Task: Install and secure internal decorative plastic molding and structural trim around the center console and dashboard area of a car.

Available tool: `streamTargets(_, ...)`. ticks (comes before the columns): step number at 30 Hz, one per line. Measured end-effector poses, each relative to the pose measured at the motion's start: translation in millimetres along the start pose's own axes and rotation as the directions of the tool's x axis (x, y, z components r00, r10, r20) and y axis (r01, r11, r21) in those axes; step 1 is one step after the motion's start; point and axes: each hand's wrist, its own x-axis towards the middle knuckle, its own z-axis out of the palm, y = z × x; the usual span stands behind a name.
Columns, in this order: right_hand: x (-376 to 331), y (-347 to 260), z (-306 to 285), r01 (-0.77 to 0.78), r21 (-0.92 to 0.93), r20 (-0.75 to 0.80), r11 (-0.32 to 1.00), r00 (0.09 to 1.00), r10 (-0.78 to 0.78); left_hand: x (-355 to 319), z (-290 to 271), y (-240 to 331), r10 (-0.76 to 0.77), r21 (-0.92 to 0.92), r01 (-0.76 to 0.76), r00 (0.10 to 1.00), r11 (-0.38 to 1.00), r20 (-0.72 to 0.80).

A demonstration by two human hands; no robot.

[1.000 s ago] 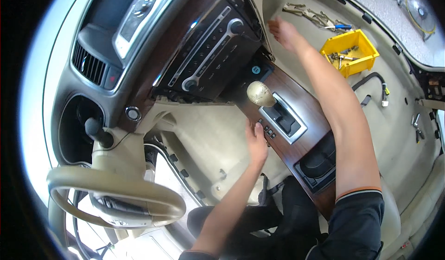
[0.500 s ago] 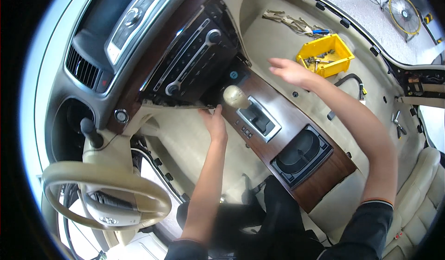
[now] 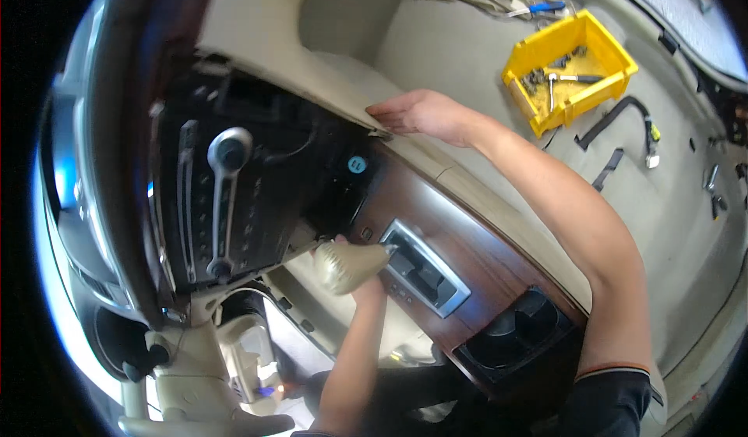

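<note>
Beige side trim [image 3: 343, 86] of the centre console: right hand [image 3: 421, 114], flat with fingers outstretched, now rests on its edge, having dropped from above the wood-grain panel [image 3: 460, 234]. Left hand [image 3: 366, 285] has shifted forward behind the cream shift knob [image 3: 347, 266]; its grip cannot be told.

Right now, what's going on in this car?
A person is leaning over the wood-trimmed centre console of a stripped car interior. The right hand presses flat on the beige trim panel beside the dashboard's audio unit. The left hand is mostly hidden behind the beige gear knob by the shifter surround. A yellow parts bin sits on the bare floor.
</note>
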Motion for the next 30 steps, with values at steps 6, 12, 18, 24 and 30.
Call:
streamTargets(6,12.6,-10.3,3.9,0.015,-0.077,0.035,0.997,0.999,-0.012,2.0,-8.5,51.9,0.03,0.05,-0.04,0.983,0.998,0.183)
streamTargets(12,11.1,-18.0,-9.9,-0.008,-0.14,0.035,0.99,0.999,0.013,-1.1,-1.3,68.0,-0.18,-0.185,0.205,0.974,0.961,0.14)
streamTargets(18,33.0,-23.2,2.9,0.031,-0.378,0.099,0.925,0.995,0.007,12.7,-27.2,29.4,0.262,0.41,-0.306,0.952,0.859,0.16)
streamTargets(24,4.7,-32.2,3.4,-0.104,-0.288,-0.048,0.952,0.994,0.094,10.2,3.9,61.5,-0.034,-0.182,0.041,0.999,0.982,0.042)
streamTargets(30,-0.6,-44.1,29.0,-0.205,-0.51,-0.15,0.835,0.978,0.148,6.5,-10.1,59.1,-0.162,-0.055,0.165,0.986,0.985,0.044)
